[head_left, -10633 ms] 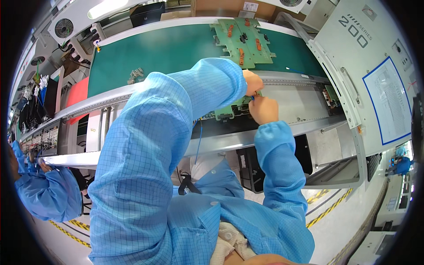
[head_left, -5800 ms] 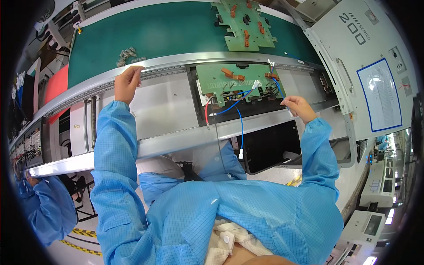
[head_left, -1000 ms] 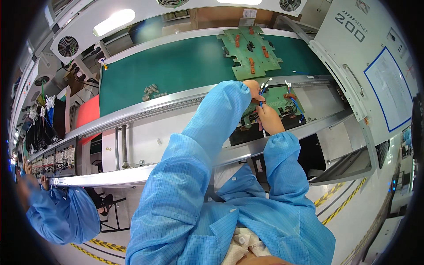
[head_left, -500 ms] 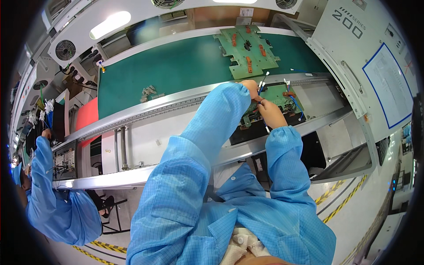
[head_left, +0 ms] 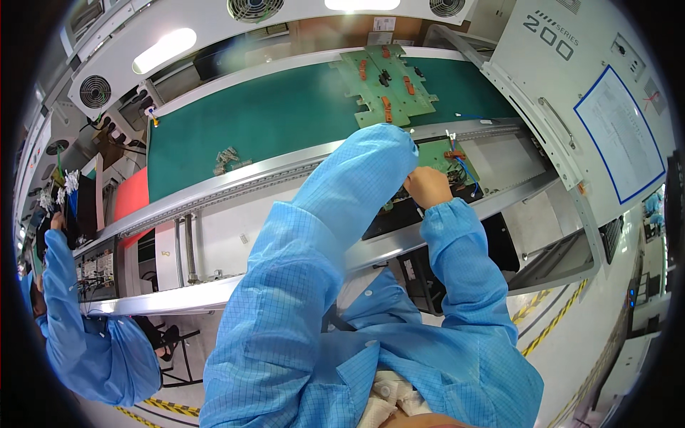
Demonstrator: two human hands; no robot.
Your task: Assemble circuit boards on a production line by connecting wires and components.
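Observation:
On the rail line at centre right, a green circuit board lies in a black carrier. Blue wires with white ends and an orange-brown part show on its right side. My right hand is over the board's front part, fingers curled together; whatever they grip is hidden. The left sleeve reaches across the board's left side and covers my left hand, so its fingers do not show. Both hands are close together at the board.
Beyond the rail, joined green boards lie on a green belt, with small metallic parts farther left. A white machine panel stands at right. At far left, a co-worker in blue reaches toward white-tipped cables.
My left forearm has turned, and its sleeve now hides the hand that showed before. My right hand stays at the board, its fingers more curled. The whole view has shifted slightly.

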